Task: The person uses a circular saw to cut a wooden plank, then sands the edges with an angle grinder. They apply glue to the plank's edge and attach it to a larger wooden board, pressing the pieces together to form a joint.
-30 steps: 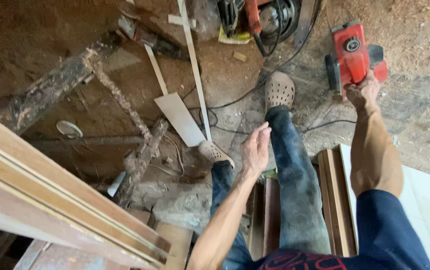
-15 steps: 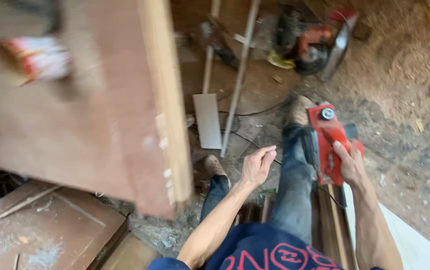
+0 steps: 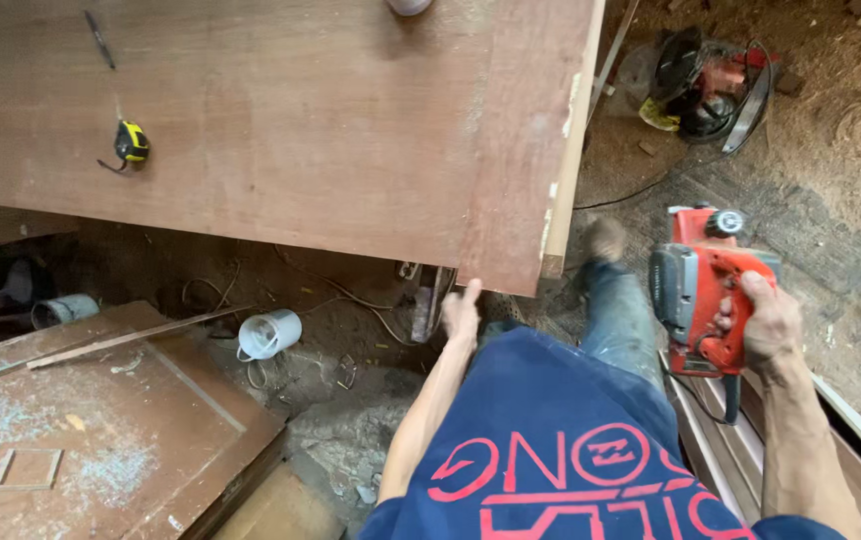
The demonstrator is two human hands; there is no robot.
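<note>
Since the earlier frame the view has swung left and down: the large brown wooden panel [image 3: 281, 130] now fills the upper part of the picture, and its flat top shows. The right hand [image 3: 766, 325], fingers clamped around the handle, has carried the red power planer [image 3: 706, 290] up beside the right thigh, clear of the floor. The left hand [image 3: 463, 312] has risen to the panel's lower near corner, fingers together and straight, touching or almost touching its underside; which one is unclear.

A yellow tape measure [image 3: 132, 142] lies near the panel's left edge. Below the panel, a white plastic cup [image 3: 269, 333] lies on its side on the dirt floor [image 3: 351, 440]; its inside is too dark to tell any contents. A grey pipe end [image 3: 63, 310] rests at the far left.

A dusty brown door slab [image 3: 101, 440] lies flat in the lower left corner, with a thin wooden strip [image 3: 136, 338] across it. Sawdust covers the floor at right, where a second power tool [image 3: 711, 85] sits among black cords.
</note>
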